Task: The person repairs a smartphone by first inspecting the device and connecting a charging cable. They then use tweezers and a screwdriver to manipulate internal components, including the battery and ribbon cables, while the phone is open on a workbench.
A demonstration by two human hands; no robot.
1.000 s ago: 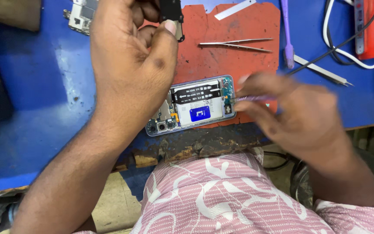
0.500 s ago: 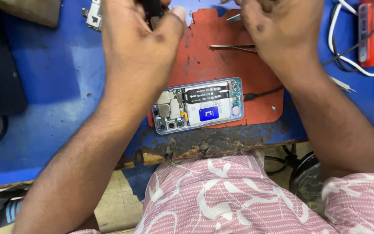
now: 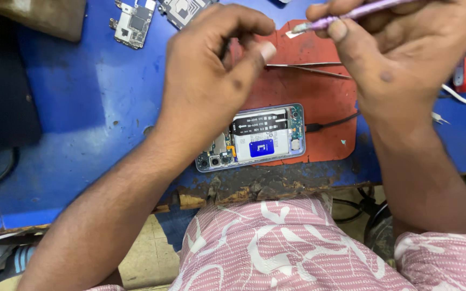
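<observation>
Blue bench [image 3: 82,108]; right hand [image 3: 400,48] gripping screwdriver [image 3: 341,16].

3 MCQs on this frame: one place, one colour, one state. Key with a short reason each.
1. Where does the opened phone lie?
A. on the red mat, near the bench's front edge
B. on the dark slab at far left
C. in the left hand

2. What colour is the tool in the right hand?
A. green
B. purple
C. black

3. What state is the phone in?
A. back cover off, inner parts showing
B. closed, screen lit
C. snapped in two

Key: 1 A, it rests on the red mat by the worn edge. 2 B, a purple shaft shows between the fingers. 3 A, flex cables and camera modules are bare.
</observation>
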